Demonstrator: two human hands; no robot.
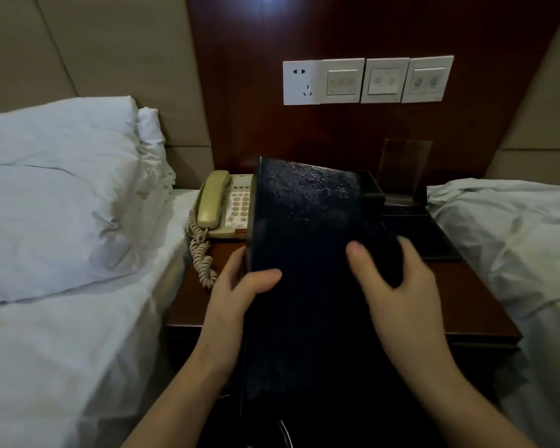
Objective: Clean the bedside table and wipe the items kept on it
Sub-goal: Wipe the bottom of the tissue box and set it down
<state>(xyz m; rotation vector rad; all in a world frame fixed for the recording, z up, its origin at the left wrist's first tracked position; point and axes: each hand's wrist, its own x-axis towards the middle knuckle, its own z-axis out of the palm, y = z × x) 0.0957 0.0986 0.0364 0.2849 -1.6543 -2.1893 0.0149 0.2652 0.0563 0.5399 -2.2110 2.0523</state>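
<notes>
A large dark flat tray [304, 205], speckled with dust on its upper part, is held tilted above the brown bedside table [479, 302]. My left hand [240, 286] grips the tray's left edge, thumb on its face. My right hand [401, 292] lies on the tray's right side, its fingers curled round what looks like a dark cloth [382, 253] pressed against the surface. A beige corded telephone [227, 205] stands at the table's back left, partly hidden by the tray.
Behind the tray are a small dark box [370, 185], a clear sign stand [404, 166] and a dark pad [424, 234]. White beds flank the table, with a pillow [55, 189] on the left. A socket and switch panels [366, 80] sit on the wooden wall.
</notes>
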